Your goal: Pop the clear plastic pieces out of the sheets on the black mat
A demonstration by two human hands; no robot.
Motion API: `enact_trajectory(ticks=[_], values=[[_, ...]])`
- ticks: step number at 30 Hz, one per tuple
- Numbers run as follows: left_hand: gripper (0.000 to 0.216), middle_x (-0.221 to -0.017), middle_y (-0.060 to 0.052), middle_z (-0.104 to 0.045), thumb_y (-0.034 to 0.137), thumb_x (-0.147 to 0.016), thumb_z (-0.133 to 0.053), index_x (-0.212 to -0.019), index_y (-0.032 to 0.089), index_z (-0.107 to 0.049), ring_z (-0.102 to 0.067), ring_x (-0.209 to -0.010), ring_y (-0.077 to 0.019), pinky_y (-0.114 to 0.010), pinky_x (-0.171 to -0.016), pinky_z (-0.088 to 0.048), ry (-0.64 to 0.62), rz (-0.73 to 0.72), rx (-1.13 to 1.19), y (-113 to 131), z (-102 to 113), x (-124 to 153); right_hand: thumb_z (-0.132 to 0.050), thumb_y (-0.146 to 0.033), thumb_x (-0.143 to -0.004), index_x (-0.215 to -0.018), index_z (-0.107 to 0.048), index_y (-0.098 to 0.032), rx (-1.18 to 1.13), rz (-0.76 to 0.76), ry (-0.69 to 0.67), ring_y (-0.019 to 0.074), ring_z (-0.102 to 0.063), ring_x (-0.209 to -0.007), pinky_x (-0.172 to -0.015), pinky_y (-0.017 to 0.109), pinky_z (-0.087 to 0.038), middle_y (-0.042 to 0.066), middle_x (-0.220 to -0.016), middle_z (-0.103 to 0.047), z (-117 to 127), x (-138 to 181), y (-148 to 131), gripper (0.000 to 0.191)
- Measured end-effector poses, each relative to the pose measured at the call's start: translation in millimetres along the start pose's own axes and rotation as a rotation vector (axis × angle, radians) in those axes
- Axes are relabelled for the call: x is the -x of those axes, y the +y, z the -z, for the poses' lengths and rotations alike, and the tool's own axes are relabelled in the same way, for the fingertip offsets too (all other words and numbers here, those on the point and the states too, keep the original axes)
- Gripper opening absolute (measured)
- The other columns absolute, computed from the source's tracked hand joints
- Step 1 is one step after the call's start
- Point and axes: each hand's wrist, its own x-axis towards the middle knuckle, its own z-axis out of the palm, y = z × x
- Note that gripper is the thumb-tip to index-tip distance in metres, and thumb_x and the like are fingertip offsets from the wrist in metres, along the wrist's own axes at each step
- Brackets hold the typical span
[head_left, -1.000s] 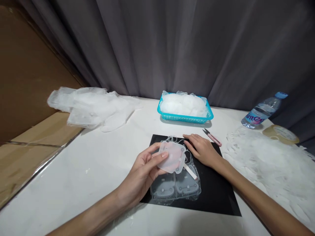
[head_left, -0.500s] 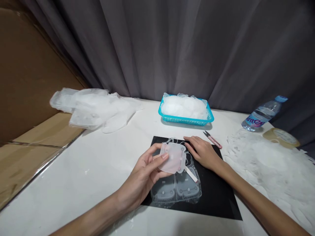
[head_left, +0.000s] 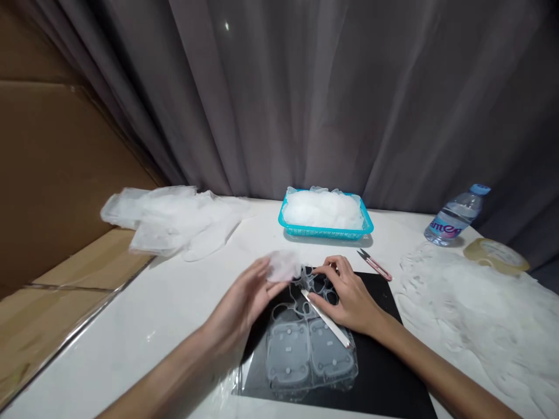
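My left hand (head_left: 251,291), smeared by motion, pinches a small translucent square piece (head_left: 283,267) above the black mat. Over the mat's upper part, my right hand (head_left: 345,294) has its thumb and curved fingers apart, touching loose clear strands (head_left: 308,279). Its thumb lies close to the upper end of a slim white tool (head_left: 327,320), perhaps tweezers; whether they touch I cannot tell. Below the hands, a clear moulded sheet (head_left: 288,352) with two rounded square panels lies on the black mat (head_left: 379,372).
A turquoise basket (head_left: 325,233) of white translucent pieces stands at the back. Pink-handled thread snips (head_left: 375,265) lie right of it. Farther right are a water bottle (head_left: 456,218), a tape roll (head_left: 495,256) and a whitish heap (head_left: 476,314). White plastic bags (head_left: 174,221) lie left, beside cardboard (head_left: 78,273).
My left hand has moved the square piece up and left, off the moulded sheet. My right hand has come down-left to the strands and the white tool's end. The view has tilted upward.
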Motion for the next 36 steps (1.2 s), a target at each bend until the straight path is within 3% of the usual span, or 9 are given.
enact_trajectory(ticks=[4, 7, 10, 13, 19, 22, 25, 29, 36], values=[[0.029, -0.131, -0.015, -0.069, 0.016, -0.095, -0.064, -0.123, 0.014, -0.06, -0.069, -0.12, -0.0235, -0.042, -0.113, -0.053, 0.031, -0.232, -0.096, 46.4, -4.6, -58.4, -0.061, -0.036, -0.1, -0.118, -0.059, -0.02, 0.055, 0.039, -0.033, 0.0292, -0.059, -0.107, -0.085, 0.043, -0.059, 0.014, -0.113, -0.055, -4.1, -1.0, 2.1, 0.025], [0.062, -0.167, -0.01, -0.037, 0.027, -0.097, -0.064, -0.151, 0.029, -0.035, -0.042, -0.151, -0.0249, -0.045, -0.126, -0.032, -0.105, -0.571, -0.418, 67.7, -23.7, -112.3, -0.056, -0.033, -0.103, -0.114, -0.06, -0.019, 0.082, 0.03, -0.029, 0.0292, -0.059, -0.107, -0.085, 0.044, -0.06, 0.014, -0.112, -0.055, -5.6, -0.8, 2.1, 0.018], [0.069, -0.177, -0.016, -0.003, 0.043, -0.104, -0.05, -0.161, 0.022, -0.018, -0.006, -0.163, -0.03, -0.05, -0.13, -0.01, -0.196, -0.825, -1.02, 62.7, -47.2, -156.4, -0.055, -0.031, -0.103, -0.111, -0.061, -0.019, 0.082, 0.022, -0.015, 0.029, -0.059, -0.105, -0.084, 0.044, -0.06, 0.014, -0.11, -0.056, -6.6, -1.5, 2.0, 0.016], [0.073, -0.172, -0.024, -0.022, 0.05, -0.097, -0.061, -0.155, 0.016, -0.034, -0.014, -0.16, -0.042, -0.061, -0.127, -0.003, -0.279, -0.79, -1.186, 42.6, -60.9, -171.5, -0.055, -0.031, -0.103, -0.109, -0.06, -0.019, 0.039, 0.045, -0.011, 0.0284, -0.059, -0.105, -0.086, 0.044, -0.059, 0.013, -0.11, -0.057, -7.4, -2.2, 2.4, 0.014], [0.046, -0.165, -0.016, -0.04, 0.042, -0.106, -0.046, -0.148, 0.022, -0.045, -0.035, -0.154, -0.0298, -0.046, -0.126, -0.018, -0.286, -0.924, -1.35, 21.2, -38.1, -107.1, -0.07, -0.047, -0.095, -0.111, -0.058, -0.022, -0.099, 0.15, -0.175, 0.0236, -0.063, -0.091, -0.088, 0.04, -0.054, 0.005, -0.098, -0.063, -5.0, -1.3, 2.6, 0.032], [0.027, -0.123, -0.012, -0.066, 0.041, -0.107, -0.046, -0.122, 0.022, -0.057, -0.062, -0.118, -0.0295, -0.043, -0.105, -0.041, -0.224, -0.846, -1.517, 13.2, -8.2, -60.2, -0.076, -0.05, -0.089, -0.119, -0.055, -0.021, -0.125, 0.135, -0.215, 0.0234, -0.062, -0.091, -0.089, 0.04, -0.051, 0.004, -0.1, -0.064, -1.2, -1.9, 1.2, 0.047], [0.026, -0.095, -0.005, -0.065, 0.046, -0.104, -0.052, -0.099, 0.022, -0.059, -0.062, -0.088, -0.0247, -0.036, -0.084, -0.045, -0.278, -0.683, -1.596, -1.6, 20.1, -26.1, -0.074, -0.049, -0.091, -0.105, -0.053, -0.021, -0.145, 0.117, -0.221, 0.0214, -0.058, -0.086, -0.083, 0.037, -0.049, 0.004, -0.097, -0.061, 2.3, -1.9, -0.9, 0.038], [0.041, -0.089, -0.003, -0.06, 0.062, -0.093, -0.065, -0.09, 0.022, -0.057, -0.058, -0.085, -0.0259, -0.036, -0.08, -0.042, -0.352, -0.629, -1.693, -17.7, 37.6, -6.4, -0.072, -0.051, -0.091, -0.085, -0.045, -0.023, -0.137, 0.135, -0.278, 0.0196, -0.054, -0.081, -0.082, 0.036, -0.046, 0.0, -0.086, -0.056, 7.5, 0.1, -2.6, 0.039], [0.049, -0.096, -0.004, -0.056, 0.067, -0.089, -0.068, -0.089, 0.021, -0.053, -0.053, -0.09, -0.0262, -0.037, -0.08, -0.041, -0.504, -0.559, -1.701, -24.4, 36.4, 2.3, -0.065, -0.03, -0.099, -0.111, -0.058, -0.022, -0.1, 0.016, -0.512, 0.0204, -0.06, -0.086, -0.08, 0.032, -0.047, 0.0, -0.087, -0.061, 34.9, -5.0, -6.3, 0.016]])
